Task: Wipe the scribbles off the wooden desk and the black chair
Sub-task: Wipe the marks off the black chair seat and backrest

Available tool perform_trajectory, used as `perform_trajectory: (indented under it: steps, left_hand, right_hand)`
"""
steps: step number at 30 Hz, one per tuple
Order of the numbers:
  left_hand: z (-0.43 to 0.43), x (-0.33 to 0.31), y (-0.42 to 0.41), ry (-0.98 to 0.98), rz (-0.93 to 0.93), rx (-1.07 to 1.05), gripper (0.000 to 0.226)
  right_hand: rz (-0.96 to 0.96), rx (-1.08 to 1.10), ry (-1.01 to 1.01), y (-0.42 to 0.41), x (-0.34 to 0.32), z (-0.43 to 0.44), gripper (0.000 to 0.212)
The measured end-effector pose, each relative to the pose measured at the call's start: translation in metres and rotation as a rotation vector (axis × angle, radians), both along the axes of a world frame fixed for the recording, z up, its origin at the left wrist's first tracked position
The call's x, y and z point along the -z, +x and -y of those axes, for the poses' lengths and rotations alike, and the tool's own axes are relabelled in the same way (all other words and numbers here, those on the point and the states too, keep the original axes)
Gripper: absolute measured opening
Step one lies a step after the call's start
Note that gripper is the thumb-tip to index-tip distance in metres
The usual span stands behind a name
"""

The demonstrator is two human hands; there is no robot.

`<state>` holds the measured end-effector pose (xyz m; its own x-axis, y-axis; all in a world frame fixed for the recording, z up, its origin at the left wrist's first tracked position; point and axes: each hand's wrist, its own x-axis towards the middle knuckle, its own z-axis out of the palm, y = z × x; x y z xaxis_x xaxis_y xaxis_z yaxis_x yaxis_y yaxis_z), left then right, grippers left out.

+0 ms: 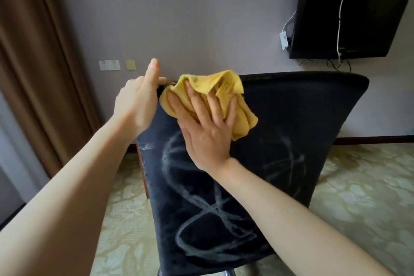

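The right grip (pixel 206 132) is spread flat, pressing the yellow cloth (pixel 215 87) near the top of the black chair (pixel 302 130), and the white scribbles (pixel 208 215) lie mostly below it, down toward the wrist, while the left grip (pixel 136 103) just beside it holds the chair's top corner.

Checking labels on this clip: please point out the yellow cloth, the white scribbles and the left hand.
yellow cloth (pixel 208 84), head view, bunched folds near its top edge.
white scribbles (pixel 218 207), head view, crossing of loops low on the black chair (pixel 291 119).
left hand (pixel 136 101), head view, back of the hand.
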<state>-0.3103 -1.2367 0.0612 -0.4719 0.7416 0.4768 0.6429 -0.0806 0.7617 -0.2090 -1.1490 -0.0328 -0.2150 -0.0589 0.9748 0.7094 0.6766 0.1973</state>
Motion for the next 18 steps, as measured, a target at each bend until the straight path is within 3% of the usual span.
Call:
perform_trajectory:
  steps: [4, 6, 8, 11, 15, 18]
  left_hand:
    - [0.000, 0.001, -0.001, -0.004, -0.068, -0.108, 0.066]
    - [0.001, 0.001, -0.002, -0.031, -0.116, -0.099, 0.078]
    - [0.000, 0.001, -0.003, -0.051, -0.107, -0.113, 0.087]
    - [0.002, -0.002, -0.002, -0.045, -0.076, -0.056, 0.081]
    - [0.005, -0.007, -0.008, -0.128, 0.105, 0.123, 0.099]
    - [0.008, -0.010, -0.012, -0.211, 0.175, 0.289, 0.097]
  right_hand:
    - [0.518, 0.189, 0.344, 0.031, 0.015, -0.033, 0.042]
    - [0.643, 0.248, 0.422, 0.054, 0.015, -0.047, 0.045]
    - [0.677, 0.289, 0.463, 0.077, 0.010, -0.056, 0.049]
    - [0.666, 0.301, 0.486, 0.108, -0.005, -0.065, 0.054]
    - [0.633, 0.282, 0.419, 0.129, -0.030, -0.067, 0.053]
    - [0.511, 0.160, 0.401, 0.109, -0.049, -0.054, 0.050]
